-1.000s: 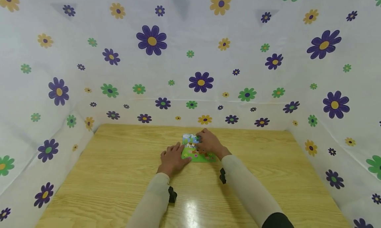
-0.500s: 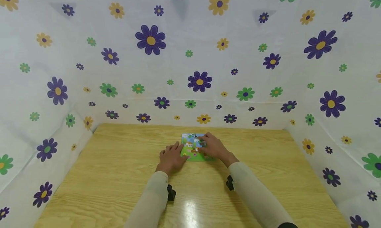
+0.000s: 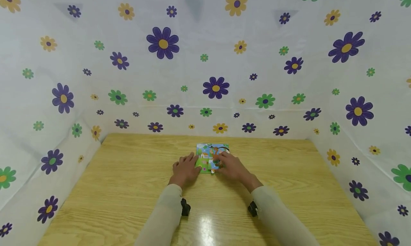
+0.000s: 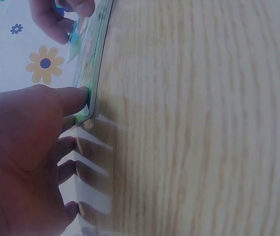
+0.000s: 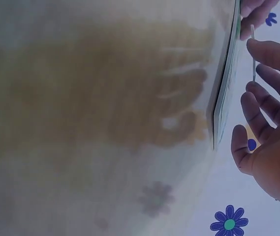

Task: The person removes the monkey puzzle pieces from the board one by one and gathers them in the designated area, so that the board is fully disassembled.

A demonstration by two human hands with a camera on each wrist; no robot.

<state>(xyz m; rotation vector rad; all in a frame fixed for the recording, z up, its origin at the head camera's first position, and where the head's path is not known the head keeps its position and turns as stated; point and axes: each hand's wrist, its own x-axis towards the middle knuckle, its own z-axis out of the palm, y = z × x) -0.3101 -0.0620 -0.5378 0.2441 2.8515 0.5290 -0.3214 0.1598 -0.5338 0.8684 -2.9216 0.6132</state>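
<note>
A colourful picture puzzle point(image 3: 203, 163) with a small house, green grass and a monkey on a branch lies flat on the wooden table. My left hand point(image 3: 186, 170) rests at its left side; in the left wrist view the thumb point(image 4: 76, 101) presses on the near corner, and the other fingers reach down along the edge. Above the puzzle's lower right part, my right hand point(image 3: 232, 167) pinches a thin puzzle piece point(image 5: 253, 59) between thumb and fingertips. Light blue shows on that piece in the head view, and the hand covers some of the picture behind it.
The light wood table point(image 3: 128, 189) is walled at the back and both sides by a white cloth point(image 3: 192, 67) printed with purple, yellow and green flowers. A dark wrist device point(image 3: 185, 207) sits at each sleeve cuff.
My right hand has moved from the puzzle's upper part down and to the right, and a piece now shows in its fingers. The monkey has come into sight. My left hand stays nearly in place.
</note>
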